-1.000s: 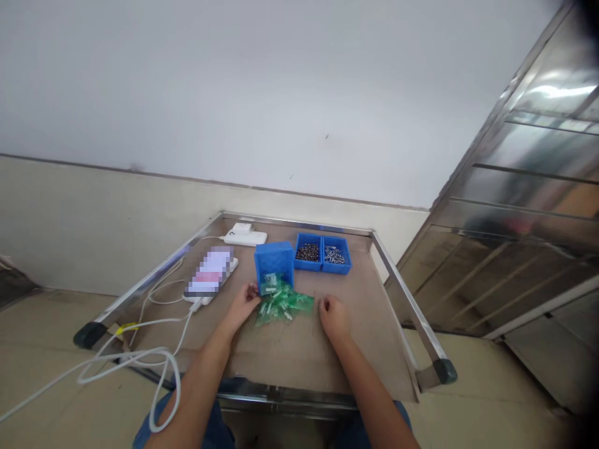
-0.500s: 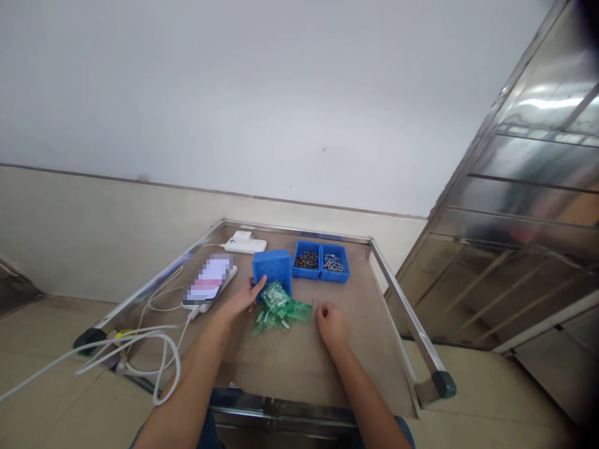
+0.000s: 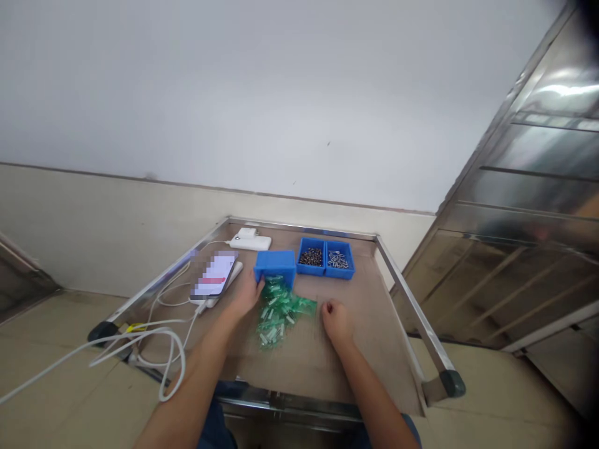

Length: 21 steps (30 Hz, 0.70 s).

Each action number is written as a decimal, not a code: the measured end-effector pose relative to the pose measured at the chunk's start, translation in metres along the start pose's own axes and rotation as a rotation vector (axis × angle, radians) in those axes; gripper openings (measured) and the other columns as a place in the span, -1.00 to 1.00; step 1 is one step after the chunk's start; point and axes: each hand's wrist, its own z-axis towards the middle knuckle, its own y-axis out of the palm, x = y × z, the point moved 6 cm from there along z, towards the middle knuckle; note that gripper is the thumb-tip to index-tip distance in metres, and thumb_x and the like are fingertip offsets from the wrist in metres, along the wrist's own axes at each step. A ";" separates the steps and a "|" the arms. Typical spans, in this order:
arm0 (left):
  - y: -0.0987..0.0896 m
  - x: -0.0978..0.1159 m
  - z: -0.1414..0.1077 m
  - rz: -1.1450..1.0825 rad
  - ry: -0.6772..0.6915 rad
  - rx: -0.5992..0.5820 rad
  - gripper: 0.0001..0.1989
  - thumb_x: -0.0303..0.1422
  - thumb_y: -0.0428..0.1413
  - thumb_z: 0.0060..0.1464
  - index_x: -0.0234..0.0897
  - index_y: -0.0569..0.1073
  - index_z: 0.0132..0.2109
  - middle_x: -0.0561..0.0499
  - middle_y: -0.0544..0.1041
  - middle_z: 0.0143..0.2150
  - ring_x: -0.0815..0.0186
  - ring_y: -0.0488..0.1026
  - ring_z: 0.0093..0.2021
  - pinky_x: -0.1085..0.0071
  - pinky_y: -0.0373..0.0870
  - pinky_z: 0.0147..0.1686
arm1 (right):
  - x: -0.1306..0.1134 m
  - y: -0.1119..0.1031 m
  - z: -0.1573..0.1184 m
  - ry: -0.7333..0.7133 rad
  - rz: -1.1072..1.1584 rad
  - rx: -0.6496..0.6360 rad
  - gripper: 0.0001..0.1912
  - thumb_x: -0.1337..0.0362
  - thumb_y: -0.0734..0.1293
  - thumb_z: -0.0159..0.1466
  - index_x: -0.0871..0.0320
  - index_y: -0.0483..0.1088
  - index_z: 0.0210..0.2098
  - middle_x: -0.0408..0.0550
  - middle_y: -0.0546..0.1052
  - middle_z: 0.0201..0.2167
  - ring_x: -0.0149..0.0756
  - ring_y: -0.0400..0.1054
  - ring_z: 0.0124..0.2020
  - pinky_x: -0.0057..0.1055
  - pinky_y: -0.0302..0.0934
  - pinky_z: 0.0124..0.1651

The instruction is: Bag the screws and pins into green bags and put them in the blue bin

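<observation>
My left hand grips the lower left side of a blue plastic box, which lies tipped with its open side toward me. A heap of small green plastic pieces spreads from the box's mouth across the cardboard. My right hand rests on the cardboard to the right of the heap, its fingers curled around nothing visible. Beyond the box stands a blue two-compartment tray, holding dark small parts on the left and silver screws on the right.
A steel-framed cart top lined with cardboard carries everything. A phone with a blurred screen lies on a white power bank at the left, near a white charger. White cables trail over the left corner. A steel cabinet stands at right.
The blue box has tipped over toward me in my left hand, and the green pieces now spread farther from its mouth. My right hand stays in about the same place.
</observation>
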 end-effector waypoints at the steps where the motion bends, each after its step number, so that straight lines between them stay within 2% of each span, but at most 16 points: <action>1: 0.000 0.002 0.001 0.040 0.033 -0.004 -0.78 -0.34 -0.13 0.01 -0.35 0.26 -0.21 -0.10 0.35 -0.25 0.22 0.33 -0.23 0.25 0.26 -0.18 | 0.000 0.000 0.000 0.003 0.000 0.001 -0.70 0.23 0.09 0.13 0.20 0.31 -0.61 -0.09 0.37 -0.64 -0.45 0.12 -0.62 -0.50 -0.22 -0.57; 4: 0.000 0.004 0.004 0.111 0.085 -0.001 -0.78 -0.38 -0.17 0.04 -0.38 0.24 -0.18 -0.14 0.32 -0.19 0.20 0.27 -0.14 0.22 0.17 -0.08 | 0.000 -0.001 0.000 0.015 -0.003 -0.002 -0.69 0.22 0.09 0.14 0.20 0.32 -0.60 -0.08 0.37 -0.64 -0.45 0.13 -0.62 -0.49 -0.23 -0.57; 12: -0.001 0.003 0.003 0.091 0.102 0.049 -0.77 -0.42 -0.13 0.01 -0.38 0.25 -0.15 -0.14 0.29 -0.15 0.22 0.24 -0.11 0.24 0.14 -0.04 | 0.000 -0.001 0.001 0.008 -0.002 0.001 -0.69 0.22 0.08 0.13 0.20 0.31 -0.61 -0.10 0.35 -0.66 -0.45 0.13 -0.63 -0.48 -0.22 -0.57; 18: -0.007 0.009 0.009 0.084 0.095 0.089 -0.72 -0.39 -0.15 0.03 -0.38 0.20 -0.09 -0.11 0.32 -0.17 0.20 0.19 -0.03 0.22 0.09 -0.02 | 0.001 0.000 0.001 0.010 0.016 0.000 -0.69 0.23 0.07 0.13 0.20 0.31 -0.62 -0.10 0.34 -0.66 -0.45 0.13 -0.63 -0.49 -0.22 -0.57; 21: -0.010 0.009 0.014 0.099 0.032 0.074 -0.74 -0.37 -0.15 0.02 -0.34 0.23 -0.12 -0.06 0.38 -0.28 0.20 0.26 -0.09 0.28 0.17 -0.09 | 0.001 0.001 0.000 0.011 0.021 -0.009 -0.68 0.22 0.07 0.13 0.20 0.31 -0.61 -0.10 0.35 -0.65 -0.45 0.13 -0.63 -0.48 -0.23 -0.58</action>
